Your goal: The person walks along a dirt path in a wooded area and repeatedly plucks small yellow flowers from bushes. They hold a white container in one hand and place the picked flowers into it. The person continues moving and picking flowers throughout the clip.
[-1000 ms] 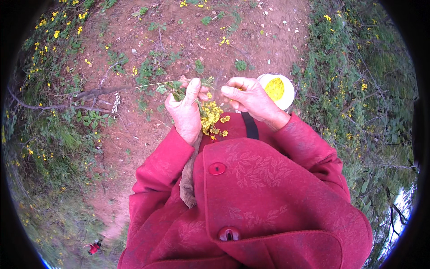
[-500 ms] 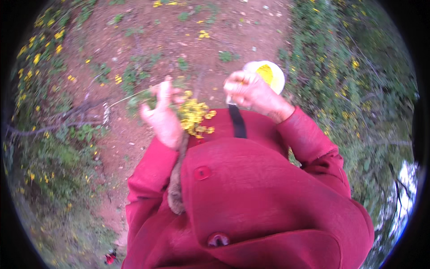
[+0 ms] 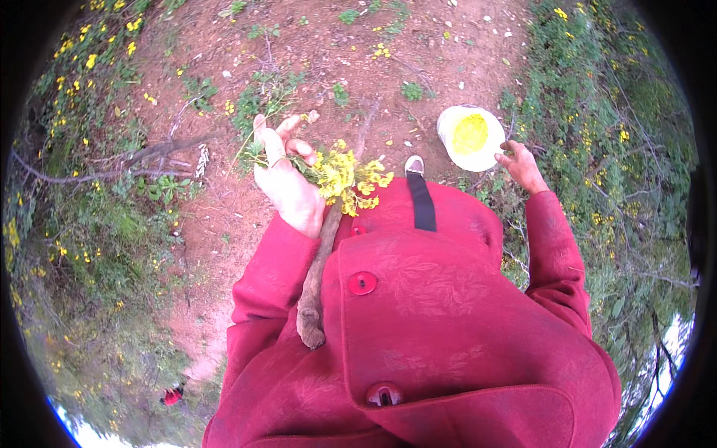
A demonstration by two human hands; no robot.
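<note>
My left hand [image 3: 287,183] is closed around a bunch of yellow flowers [image 3: 347,175] on green stems, with its fingertips curled upward. The blossoms spill out to the right of the palm. A knobbly wooden stick [image 3: 315,287] lies slanted against my coat, beside the left wrist, and its upper part runs behind the flowers. My right hand [image 3: 524,168] is at the right rim of a white bucket [image 3: 452,127], thumb and fingers pinching the edge. Loose yellow petals [image 3: 470,134] lie inside the bucket.
Reddish bare soil [image 3: 299,45] with small weeds stretches ahead. Flowering bushes [image 3: 590,112] line the right side, and more grow at the left with dry branches [image 3: 149,153]. A shoe tip [image 3: 414,164] and a black strap [image 3: 422,201] show below my coat. Something red [image 3: 172,394] is far at lower left.
My right hand has moved right, from in front of the bucket to its right rim, so the bucket now shows fully. The left fingers have curled more around the flowers.
</note>
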